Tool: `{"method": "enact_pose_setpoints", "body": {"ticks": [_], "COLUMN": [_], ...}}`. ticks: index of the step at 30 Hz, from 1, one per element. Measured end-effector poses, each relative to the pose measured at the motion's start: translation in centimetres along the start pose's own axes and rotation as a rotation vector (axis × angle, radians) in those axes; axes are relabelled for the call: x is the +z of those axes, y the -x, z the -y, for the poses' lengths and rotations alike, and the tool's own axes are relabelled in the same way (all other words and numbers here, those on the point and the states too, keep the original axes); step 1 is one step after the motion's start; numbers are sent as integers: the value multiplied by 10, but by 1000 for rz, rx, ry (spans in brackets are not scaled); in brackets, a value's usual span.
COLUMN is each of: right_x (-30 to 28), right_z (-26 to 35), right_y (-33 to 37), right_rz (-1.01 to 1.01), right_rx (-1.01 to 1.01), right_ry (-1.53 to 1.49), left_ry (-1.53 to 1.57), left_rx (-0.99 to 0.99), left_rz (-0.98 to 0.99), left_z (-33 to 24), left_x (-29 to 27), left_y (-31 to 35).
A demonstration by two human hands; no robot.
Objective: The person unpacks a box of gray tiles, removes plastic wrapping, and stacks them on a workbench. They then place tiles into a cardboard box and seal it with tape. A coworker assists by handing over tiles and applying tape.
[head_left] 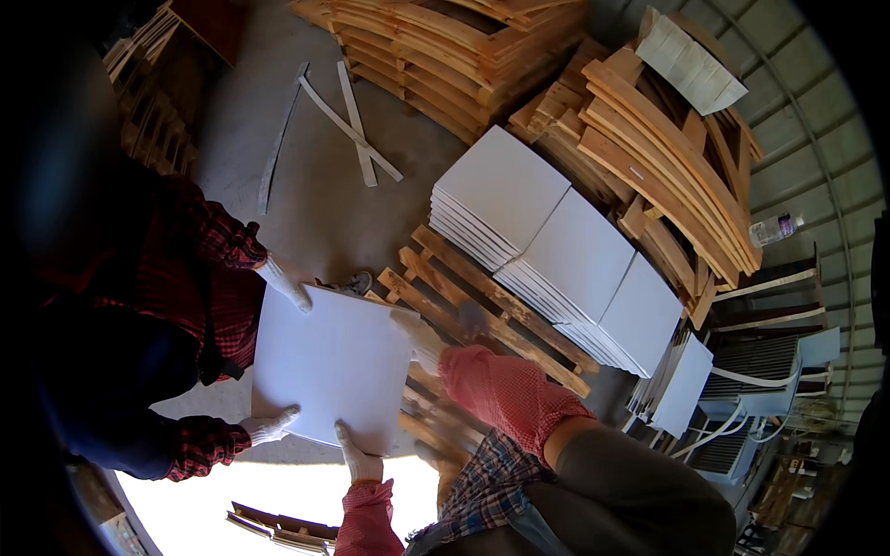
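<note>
A white square panel (pixel 329 361) is held level between me and a co-worker on the left. My left hand (pixel 359 457), in a white glove, grips its near edge, fingers resting on top. My right hand (pixel 420 341), also gloved, is closed on the panel's right side close to the far corner. The co-worker's gloved hands hold the opposite side, one hand (pixel 286 284) at the far left corner and the other hand (pixel 271 427) at the near left. The undersides of all these grips are hidden by the panel.
A wooden pallet (pixel 482 306) lies right of the panel. Stacked white panels (pixel 565 246) stand beyond its far edge. Pallet piles (pixel 445 56) rise behind, with a plastic bottle (pixel 775 229) at far right. Loose strips (pixel 352 125) lie on the floor.
</note>
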State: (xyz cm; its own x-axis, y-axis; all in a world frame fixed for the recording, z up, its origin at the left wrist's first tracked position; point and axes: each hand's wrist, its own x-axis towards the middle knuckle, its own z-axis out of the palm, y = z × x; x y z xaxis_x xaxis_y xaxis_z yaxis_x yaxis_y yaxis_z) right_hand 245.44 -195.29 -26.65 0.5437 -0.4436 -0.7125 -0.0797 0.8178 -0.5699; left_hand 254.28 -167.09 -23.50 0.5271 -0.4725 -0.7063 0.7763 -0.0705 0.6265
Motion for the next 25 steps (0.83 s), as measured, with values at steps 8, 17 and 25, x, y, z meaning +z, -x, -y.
{"method": "enact_pose_setpoints", "body": {"ticks": [8,17,25], "right_x": [-133,-288,-377], "right_z": [132,205,255], "right_y": [-13,-37,-34], "right_rz": [-224,-457,-541], "right_rx": [-224,-335,-242], "right_ry": [-128,-131,-274], "left_ry": [-32,-196,-114], "left_rx": [-124,-193,-395], "left_rz": [164,290,366], "left_z": [52,111,174], "left_x": [170,325,387], "left_y": [-101,-164,-246]}}
